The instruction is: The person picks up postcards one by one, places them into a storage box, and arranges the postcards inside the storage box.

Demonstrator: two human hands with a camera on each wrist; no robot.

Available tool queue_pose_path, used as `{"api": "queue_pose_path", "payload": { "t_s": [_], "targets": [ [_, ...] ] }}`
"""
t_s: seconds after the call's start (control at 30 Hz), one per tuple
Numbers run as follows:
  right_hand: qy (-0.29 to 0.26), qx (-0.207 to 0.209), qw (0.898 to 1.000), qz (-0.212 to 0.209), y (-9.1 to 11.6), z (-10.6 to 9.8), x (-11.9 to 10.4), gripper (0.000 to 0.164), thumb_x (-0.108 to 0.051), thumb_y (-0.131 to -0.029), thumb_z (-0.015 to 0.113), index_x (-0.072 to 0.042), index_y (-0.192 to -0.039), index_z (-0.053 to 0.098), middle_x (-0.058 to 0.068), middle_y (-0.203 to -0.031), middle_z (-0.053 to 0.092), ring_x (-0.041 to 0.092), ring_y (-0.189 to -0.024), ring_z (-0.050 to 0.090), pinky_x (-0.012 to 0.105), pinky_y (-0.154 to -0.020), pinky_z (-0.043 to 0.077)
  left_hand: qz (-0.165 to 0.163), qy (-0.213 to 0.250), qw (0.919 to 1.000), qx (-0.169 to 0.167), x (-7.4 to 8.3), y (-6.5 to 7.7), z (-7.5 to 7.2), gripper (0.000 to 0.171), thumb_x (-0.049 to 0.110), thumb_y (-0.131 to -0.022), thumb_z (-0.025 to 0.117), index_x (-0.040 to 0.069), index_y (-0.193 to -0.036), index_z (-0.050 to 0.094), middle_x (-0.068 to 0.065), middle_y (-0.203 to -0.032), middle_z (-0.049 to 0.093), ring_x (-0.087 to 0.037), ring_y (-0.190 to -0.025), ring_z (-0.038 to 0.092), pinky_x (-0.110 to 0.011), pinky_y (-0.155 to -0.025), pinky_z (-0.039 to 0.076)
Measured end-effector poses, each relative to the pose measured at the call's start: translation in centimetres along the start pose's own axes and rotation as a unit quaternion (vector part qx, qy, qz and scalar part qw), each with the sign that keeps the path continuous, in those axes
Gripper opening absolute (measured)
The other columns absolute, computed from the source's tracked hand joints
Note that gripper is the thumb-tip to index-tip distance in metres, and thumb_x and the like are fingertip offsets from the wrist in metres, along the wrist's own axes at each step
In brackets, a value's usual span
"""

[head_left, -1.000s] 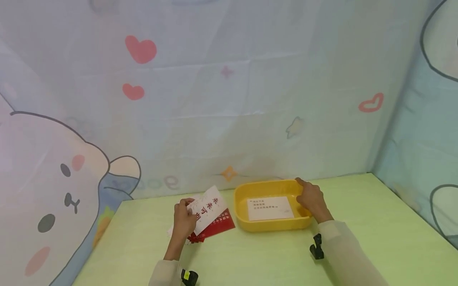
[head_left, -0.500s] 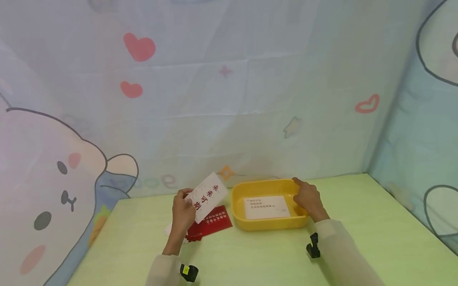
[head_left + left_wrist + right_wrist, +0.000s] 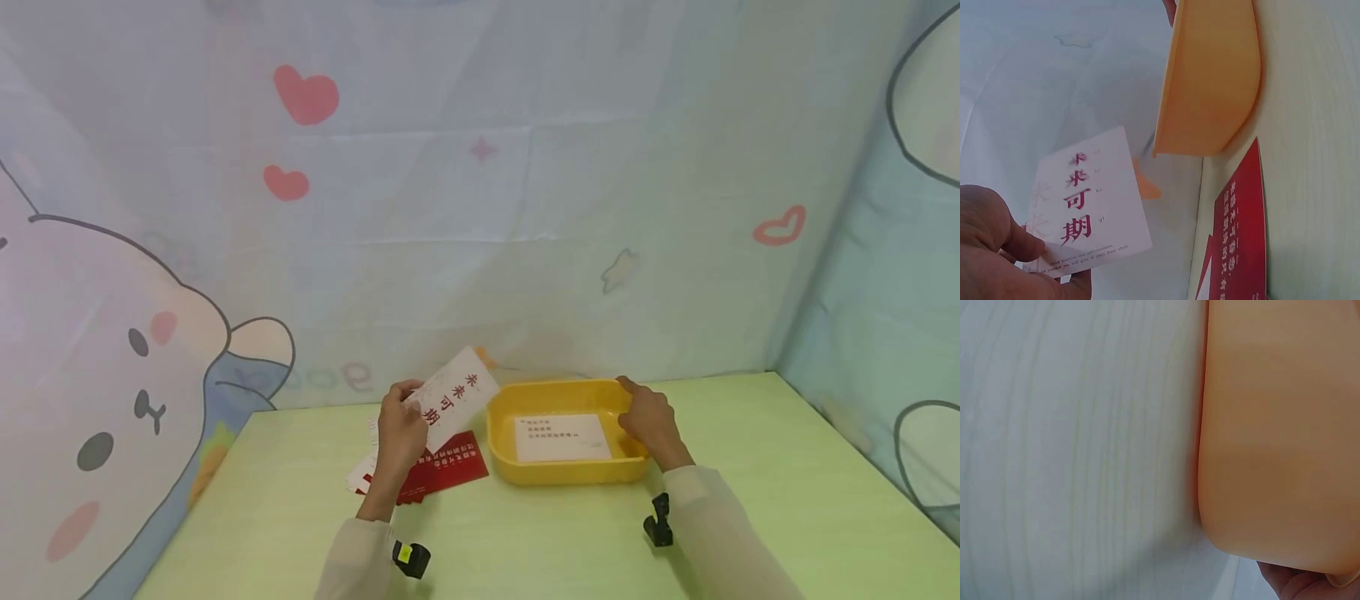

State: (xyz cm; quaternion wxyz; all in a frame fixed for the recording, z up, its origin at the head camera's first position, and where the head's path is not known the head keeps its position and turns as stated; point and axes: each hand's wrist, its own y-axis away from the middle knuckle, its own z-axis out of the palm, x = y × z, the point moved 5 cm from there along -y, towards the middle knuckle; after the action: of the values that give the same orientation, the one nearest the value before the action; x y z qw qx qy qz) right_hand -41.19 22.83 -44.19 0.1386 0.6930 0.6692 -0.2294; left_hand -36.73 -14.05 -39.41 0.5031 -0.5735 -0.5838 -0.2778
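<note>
Pinching a white card [image 3: 452, 397], the left hand [image 3: 402, 429] looks mid-transfer, the right hand [image 3: 651, 422] gripping the yellow tray [image 3: 570, 473] rim; next probably calls for lowering the card inside.

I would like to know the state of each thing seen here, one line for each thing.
Left hand: pinching the upper card
Upper card: off the table, tilted
Right hand: gripping the tray
Tray: upright on the table
Inner card: flat in the tray, writing up
Red card: lying beside the tray, writing up
</note>
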Motion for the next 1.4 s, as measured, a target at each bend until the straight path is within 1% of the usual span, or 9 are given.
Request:
{"api": "queue_pose_path", "payload": {
  "t_s": [0.1, 0.23, 0.4, 0.6, 0.77, 0.9, 1.07, 1.2, 1.4],
  "targets": [
    [0.002, 0.000, 1.000, 0.002, 0.0, -0.2, 0.1, 0.067, -0.002, -0.083, 0.055, -0.001, -0.148, 0.041, 0.035, -0.121, 0.062, 0.026, -0.065, 0.044, 0.029, -0.052, 0.037, 0.009, 0.004, 0.9999, -0.009, 0.6, 0.0, 0.9, 0.037, -0.003, -0.098, 0.042, 0.005, -0.132, 0.053, -0.021, -0.120, 0.057, -0.028, -0.093, 0.067, -0.030, -0.066, 0.056],
    [0.002, -0.002, 1.000, 0.006, 0.1, -0.2, 0.1, 0.067, -0.001, -0.083, 0.055, -0.002, -0.148, 0.041, 0.035, -0.127, 0.059, 0.026, -0.067, 0.045, 0.031, -0.053, 0.037, 0.024, -0.002, 0.9995, -0.019, 1.3, 0.3, 2.0, 0.037, -0.006, -0.096, 0.044, 0.005, -0.130, 0.055, -0.022, -0.117, 0.056, -0.027, -0.090, 0.062, -0.030, -0.068, 0.052],
    [0.002, 0.002, 1.000, 0.006, 0.3, -0.4, 0.1, 0.067, -0.001, -0.082, 0.055, -0.002, -0.147, 0.043, 0.035, -0.126, 0.060, 0.028, -0.068, 0.047, 0.032, -0.054, 0.038, 0.034, -0.013, 0.9987, -0.035, 1.8, 0.3, 3.7, 0.038, -0.009, -0.094, 0.046, 0.005, -0.128, 0.058, -0.022, -0.113, 0.056, -0.026, -0.087, 0.061, -0.030, -0.066, 0.053],
    [0.007, 0.007, 1.000, 0.004, 0.2, -0.4, 0.2, 0.067, -0.001, -0.081, 0.056, -0.002, -0.147, 0.044, 0.035, -0.125, 0.061, 0.032, -0.075, 0.050, 0.035, -0.057, 0.040, 0.048, -0.021, 0.9976, -0.046, 2.0, 0.2, 5.2, 0.041, -0.009, -0.093, 0.044, 0.006, -0.127, 0.061, -0.021, -0.108, 0.057, -0.022, -0.080, 0.058, -0.027, -0.062, 0.052],
    [0.006, 0.000, 1.000, 0.001, 0.1, 0.0, 0.1, 0.067, -0.001, -0.082, 0.056, -0.002, -0.147, 0.043, 0.035, -0.126, 0.060, 0.033, -0.077, 0.051, 0.033, -0.057, 0.039, 0.040, -0.027, 0.9979, -0.044, 2.1, 0.5, 6.1, 0.041, -0.008, -0.094, 0.043, 0.005, -0.128, 0.061, -0.021, -0.109, 0.057, -0.021, -0.076, 0.056, -0.027, -0.059, 0.050],
    [0.011, 0.001, 1.000, 0.000, 0.0, 0.1, 0.0, 0.066, -0.002, -0.082, 0.057, -0.002, -0.147, 0.043, 0.035, -0.124, 0.061, 0.034, -0.077, 0.052, 0.032, -0.055, 0.039, 0.041, -0.039, 0.9974, -0.045, 2.3, 0.6, 7.0, 0.041, -0.008, -0.094, 0.045, 0.004, -0.129, 0.062, -0.021, -0.117, 0.058, -0.022, -0.081, 0.055, -0.028, -0.066, 0.051],
    [0.004, 0.001, 1.000, -0.006, 0.1, 0.4, -0.1, 0.066, -0.001, -0.083, 0.057, -0.001, -0.147, 0.043, 0.034, -0.115, 0.065, 0.028, -0.069, 0.047, 0.030, -0.052, 0.037, 0.066, -0.061, 0.9939, -0.064, 2.7, 0.7, 8.1, 0.040, -0.010, -0.093, 0.046, 0.004, -0.127, 0.063, -0.021, -0.119, 0.058, -0.023, -0.089, 0.055, -0.034, -0.078, 0.052],
    [0.004, 0.007, 1.000, -0.010, 0.1, 0.4, 0.0, 0.066, -0.001, -0.082, 0.057, -0.001, -0.147, 0.044, 0.035, -0.114, 0.065, 0.027, -0.066, 0.045, 0.030, -0.052, 0.036, 0.082, -0.070, 0.9906, -0.084, 3.1, 0.6, 8.8, 0.040, -0.009, -0.094, 0.047, 0.005, -0.127, 0.064, -0.020, -0.120, 0.058, -0.025, -0.095, 0.055, -0.040, -0.084, 0.054],
    [0.004, 0.015, 1.000, -0.009, -0.1, 0.3, 0.2, 0.067, -0.001, -0.082, 0.057, -0.002, -0.147, 0.044, 0.035, -0.109, 0.066, 0.024, -0.062, 0.042, 0.030, -0.051, 0.034, 0.103, -0.062, 0.9875, -0.102, 3.7, -0.1, 10.1, 0.042, -0.010, -0.092, 0.046, 0.004, -0.129, 0.062, -0.020, -0.130, 0.059, -0.034, -0.117, 0.055, -0.051, -0.102, 0.048]
  ]
}}
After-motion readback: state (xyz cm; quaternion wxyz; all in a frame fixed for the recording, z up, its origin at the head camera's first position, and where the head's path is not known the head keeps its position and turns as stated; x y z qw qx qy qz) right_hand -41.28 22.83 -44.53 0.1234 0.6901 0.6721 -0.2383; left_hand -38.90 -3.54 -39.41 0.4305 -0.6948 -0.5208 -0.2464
